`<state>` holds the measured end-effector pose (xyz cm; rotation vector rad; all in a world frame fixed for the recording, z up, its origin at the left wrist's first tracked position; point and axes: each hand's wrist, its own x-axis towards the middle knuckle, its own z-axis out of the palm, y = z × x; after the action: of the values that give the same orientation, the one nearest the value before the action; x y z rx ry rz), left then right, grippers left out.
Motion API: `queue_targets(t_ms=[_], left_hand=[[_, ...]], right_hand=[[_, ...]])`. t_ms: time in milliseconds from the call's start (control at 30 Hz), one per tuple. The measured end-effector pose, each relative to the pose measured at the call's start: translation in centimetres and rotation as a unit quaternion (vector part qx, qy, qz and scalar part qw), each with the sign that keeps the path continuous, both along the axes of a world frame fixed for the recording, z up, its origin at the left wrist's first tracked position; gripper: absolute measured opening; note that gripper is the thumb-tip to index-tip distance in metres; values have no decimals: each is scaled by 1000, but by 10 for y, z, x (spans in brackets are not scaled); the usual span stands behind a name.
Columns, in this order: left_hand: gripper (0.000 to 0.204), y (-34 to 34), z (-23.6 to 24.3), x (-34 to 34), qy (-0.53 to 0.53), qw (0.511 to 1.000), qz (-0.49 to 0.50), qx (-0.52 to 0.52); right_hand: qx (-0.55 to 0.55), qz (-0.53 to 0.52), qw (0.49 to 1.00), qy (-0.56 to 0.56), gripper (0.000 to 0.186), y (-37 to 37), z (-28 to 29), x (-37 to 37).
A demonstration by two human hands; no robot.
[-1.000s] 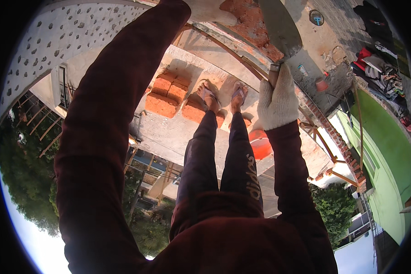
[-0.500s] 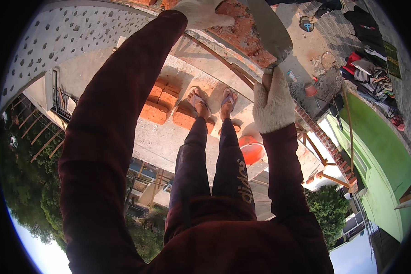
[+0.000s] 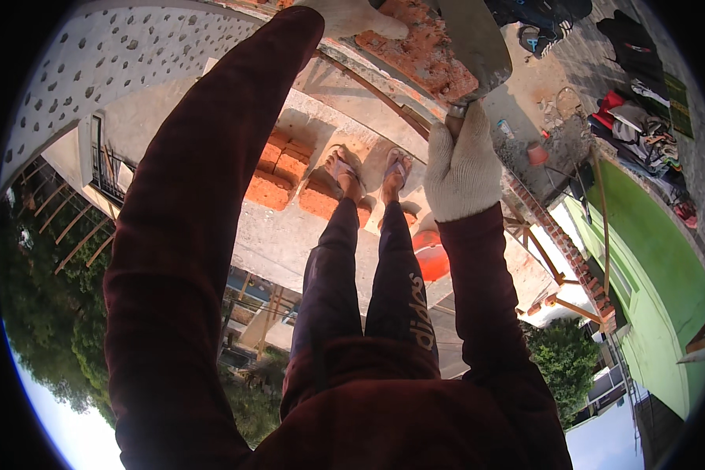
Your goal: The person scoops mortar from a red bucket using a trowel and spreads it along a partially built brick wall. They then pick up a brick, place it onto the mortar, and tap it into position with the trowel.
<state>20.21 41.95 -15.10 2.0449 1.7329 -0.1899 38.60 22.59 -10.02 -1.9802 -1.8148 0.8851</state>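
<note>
My right hand [image 3: 466, 168], in a knitted off-white glove, is closed round the handle of a trowel [image 3: 478, 51]. The wide grey blade points away from me, beside the right end of a rough orange-red brick [image 3: 419, 48]. At that brick's left side is my left hand [image 3: 356, 19], gloved too, with the thumb stretched along the near edge. It appears to grip the brick, though its other fingers are cut off by the top of the picture. The brick lies at the wall's top edge, in front of me.
I stand in sandals on a concrete ledge [image 3: 278, 243]. Stacked bricks [image 3: 270, 190] lie left of my feet, and an orange bucket [image 3: 431, 257] stands to the right. A wooden strip [image 3: 376, 90] runs below the wall edge. Beyond are a heap of clothes [image 3: 638, 129] and a person in dark clothing [image 3: 536, 9].
My right hand and the trowel have shifted slightly; the glove is a little lower and further left, while the blade sits slightly further right. My left hand stays at the brick.
</note>
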Motion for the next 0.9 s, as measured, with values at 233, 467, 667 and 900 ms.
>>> queue_targets(t_ms=[233, 467, 667, 900], left_hand=[[141, -5, 12, -10, 11, 999, -14, -49], [138, -5, -8, -14, -28, 999, 11, -16], [136, -12, 6, -10, 24, 999, 24, -29], [114, -22, -14, -13, -62, 991, -52, 109]], right_hand=[[-3, 3, 1000, 29, 26, 16, 1, -2], [-33, 4, 999, 10, 35, 22, -20, -14], [22, -9, 999, 38, 31, 21, -19, -18], [65, -2, 998, 14, 31, 16, -5, 17]])
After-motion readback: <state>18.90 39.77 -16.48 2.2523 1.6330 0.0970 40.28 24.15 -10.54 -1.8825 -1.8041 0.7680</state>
